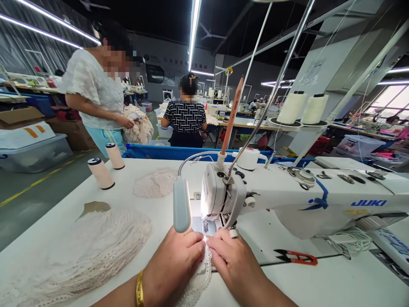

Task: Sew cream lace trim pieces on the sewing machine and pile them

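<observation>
My left hand (pixel 179 260), with a gold bangle at the wrist, pinches a piece of white lace fabric (pixel 200 283) just in front of the sewing machine (pixel 220 192). From the other side my right hand (pixel 236 260) grips the same lace, its fingertips close to those of the left. The lace hangs down between both hands toward the table's front edge. Above the fingertips are the machine's lit needle and presser foot (pixel 209 224); whether the lace lies under the foot is hidden. A grey lamp (pixel 182 204) on a bendy neck hangs over my left fingers.
On the left of the white table (pixel 166 213) lie a large lace stack (pixel 96 247) and a smaller one (pixel 155 182), with thread cones (pixel 101 174) behind. Red thread snips (pixel 297 257) lie right. One person (pixel 96 85) stands holding fabric; another (pixel 185 119) sits ahead.
</observation>
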The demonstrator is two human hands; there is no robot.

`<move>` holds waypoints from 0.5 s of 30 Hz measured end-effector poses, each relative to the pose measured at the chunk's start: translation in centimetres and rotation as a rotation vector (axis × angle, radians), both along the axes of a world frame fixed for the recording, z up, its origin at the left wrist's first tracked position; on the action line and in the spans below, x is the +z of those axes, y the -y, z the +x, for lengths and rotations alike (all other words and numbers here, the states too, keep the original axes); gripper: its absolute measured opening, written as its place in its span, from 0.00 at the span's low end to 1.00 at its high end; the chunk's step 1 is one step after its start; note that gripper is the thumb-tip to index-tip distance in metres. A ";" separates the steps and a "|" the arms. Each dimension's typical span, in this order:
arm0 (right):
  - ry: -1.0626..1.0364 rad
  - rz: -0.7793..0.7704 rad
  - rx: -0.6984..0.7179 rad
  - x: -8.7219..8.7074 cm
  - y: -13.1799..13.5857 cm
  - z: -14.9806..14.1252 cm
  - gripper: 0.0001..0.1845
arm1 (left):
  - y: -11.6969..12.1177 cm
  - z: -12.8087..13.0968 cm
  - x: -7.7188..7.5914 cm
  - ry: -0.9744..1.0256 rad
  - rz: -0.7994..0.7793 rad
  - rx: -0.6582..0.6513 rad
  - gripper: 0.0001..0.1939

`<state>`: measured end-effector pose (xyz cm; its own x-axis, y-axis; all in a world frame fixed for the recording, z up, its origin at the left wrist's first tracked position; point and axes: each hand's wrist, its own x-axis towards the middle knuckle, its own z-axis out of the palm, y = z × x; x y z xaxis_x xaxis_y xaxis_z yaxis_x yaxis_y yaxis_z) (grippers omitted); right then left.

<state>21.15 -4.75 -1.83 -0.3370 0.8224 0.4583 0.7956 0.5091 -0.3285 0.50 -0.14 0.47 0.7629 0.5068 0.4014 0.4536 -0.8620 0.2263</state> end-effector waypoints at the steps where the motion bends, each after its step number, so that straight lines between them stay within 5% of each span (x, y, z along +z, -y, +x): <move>1: 0.005 0.017 -0.006 -0.1 0.0 0.1 0.16 | -0.2 0.0 0.0 0.013 0.002 -0.005 0.16; 9: 0.002 0.165 -0.046 -0.6 -0.2 0.0 0.20 | -1.3 0.2 -1.0 0.093 0.043 -0.023 0.14; 15: 0.044 0.130 -0.092 -0.7 -0.6 0.0 0.20 | -1.5 0.2 -1.3 0.108 0.085 0.003 0.13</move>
